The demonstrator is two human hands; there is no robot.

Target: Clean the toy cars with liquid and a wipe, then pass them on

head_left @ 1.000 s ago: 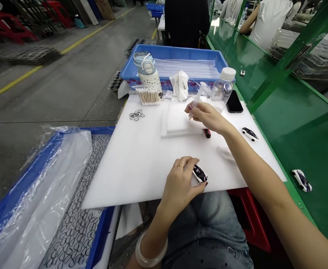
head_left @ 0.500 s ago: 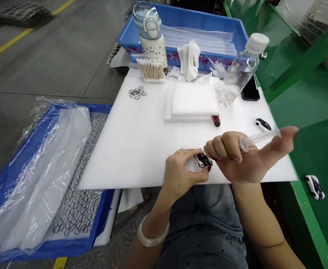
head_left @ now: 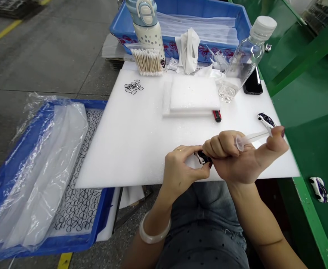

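Observation:
Near the front edge of the white foam board (head_left: 119,149), my left hand (head_left: 179,172) pinches a small black-and-white toy car (head_left: 201,157) between thumb and fingers. My right hand (head_left: 234,157) is wrapped round a clear plastic syringe (head_left: 250,139), its thumb at the plunger's end. The syringe's tip is hidden behind the curled right fingers, which meet the car's right side. Whether the tip touches the car I cannot tell. Just beyond the right thumb lies another white-and-dark toy car (head_left: 266,120).
Black rings (head_left: 133,86), cotton swabs (head_left: 148,61), foam pads (head_left: 194,93), a red-and-black object (head_left: 217,116), a tilted clear bottle (head_left: 241,63) and a phone (head_left: 253,82) lie around the board. A blue tray (head_left: 96,224) stands left; a toy car (head_left: 319,189) sits on the green surface right.
My right hand has moved slightly left and closer to my left hand, and now covers more of the toy car. The view has shifted a little.

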